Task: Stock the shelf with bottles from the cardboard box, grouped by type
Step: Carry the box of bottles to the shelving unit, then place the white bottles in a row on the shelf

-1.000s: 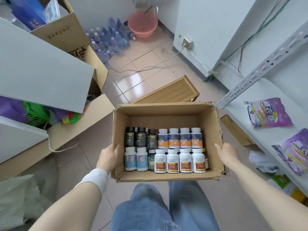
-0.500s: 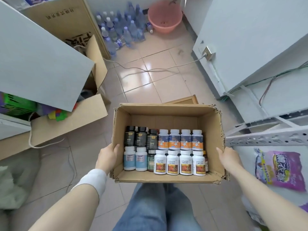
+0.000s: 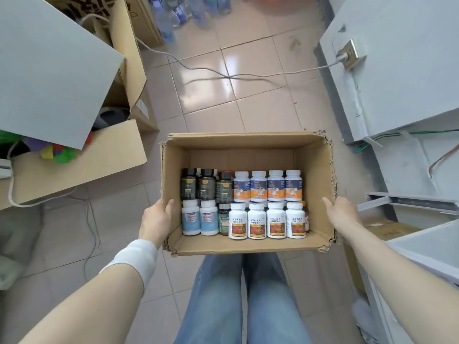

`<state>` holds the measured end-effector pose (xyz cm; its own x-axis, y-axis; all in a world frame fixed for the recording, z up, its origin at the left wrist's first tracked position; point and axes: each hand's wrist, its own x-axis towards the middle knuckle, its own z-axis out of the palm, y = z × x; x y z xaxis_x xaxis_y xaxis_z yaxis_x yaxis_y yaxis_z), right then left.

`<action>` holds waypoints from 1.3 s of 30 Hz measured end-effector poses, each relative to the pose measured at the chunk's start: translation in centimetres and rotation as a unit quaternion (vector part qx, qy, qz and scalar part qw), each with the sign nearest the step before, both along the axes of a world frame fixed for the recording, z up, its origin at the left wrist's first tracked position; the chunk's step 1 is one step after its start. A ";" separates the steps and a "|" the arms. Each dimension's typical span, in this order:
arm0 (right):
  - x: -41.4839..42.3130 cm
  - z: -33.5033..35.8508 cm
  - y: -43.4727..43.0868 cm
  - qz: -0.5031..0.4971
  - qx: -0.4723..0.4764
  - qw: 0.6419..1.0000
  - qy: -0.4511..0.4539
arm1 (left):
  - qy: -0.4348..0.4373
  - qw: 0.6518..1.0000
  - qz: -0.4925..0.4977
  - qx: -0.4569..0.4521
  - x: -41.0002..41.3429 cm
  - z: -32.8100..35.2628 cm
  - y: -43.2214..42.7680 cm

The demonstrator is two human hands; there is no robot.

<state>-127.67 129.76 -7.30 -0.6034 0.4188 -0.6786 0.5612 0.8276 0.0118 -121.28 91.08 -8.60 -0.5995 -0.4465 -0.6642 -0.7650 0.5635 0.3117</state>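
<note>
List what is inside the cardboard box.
The cardboard box holds upright bottles: three black bottles, four orange-labelled, two blue-labelled, four red-labelled, one dark green bottle. Any bottles behind these are mostly hidden.

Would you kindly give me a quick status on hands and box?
Left hand and right hand grip box sides. Bottles all inside, upright. Cable across floor ahead.

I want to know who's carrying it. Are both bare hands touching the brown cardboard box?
Touching. The head view shows the left hand gripping the brown cardboard box's left wall, thumb over the rim, and the right hand pressed against its right wall.
</note>
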 end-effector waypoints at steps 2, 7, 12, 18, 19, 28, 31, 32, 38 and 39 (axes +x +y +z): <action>-1.2 -1.8 0.0 0.006 -0.004 1.000 -0.007 | -0.005 1.000 0.013 -0.008 -0.1 -1.4 0.5; -2.7 -4.0 0.8 0.026 0.002 1.000 0.002 | -0.004 0.998 -0.006 -0.059 -0.6 -3.4 0.9; -2.3 -4.1 0.3 0.017 0.007 0.999 0.032 | -0.004 0.996 -0.004 -0.095 -0.5 -3.7 1.2; 0.1 -2.2 -1.6 -0.061 -0.061 0.983 0.162 | 0.072 0.980 0.169 -0.074 -0.6 -2.4 4.6; 1.0 -1.3 -2.2 -0.015 -0.049 0.974 0.223 | 0.120 0.975 0.147 -0.116 -0.6 -1.7 5.5; 3.5 -1.6 -4.2 0.044 -0.133 0.990 -0.005 | 0.002 0.993 -0.018 0.114 -2.3 -3.0 13.5; 2.1 -3.1 -4.3 0.027 -0.102 0.990 -0.096 | -0.081 0.987 -0.007 0.141 -2.8 -4.5 13.7; 1.7 -3.6 -4.4 0.015 -0.101 0.989 -0.111 | -0.090 0.986 -0.012 0.137 -2.9 -4.8 13.6; 0.6 -4.7 -4.5 -0.041 -0.096 0.989 -0.109 | -0.094 0.987 0.005 0.128 -3.2 -6.0 13.6; 0.6 -4.6 -4.5 -0.045 -0.094 0.989 -0.103 | -0.092 0.986 0.022 0.136 -3.1 -6.2 13.6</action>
<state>-127.07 125.27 -11.89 -0.4103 0.3193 -0.8542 0.6346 0.7727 -0.0160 -124.37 104.65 -14.78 -0.4426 -0.2586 -0.8586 -0.8440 0.4435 0.3015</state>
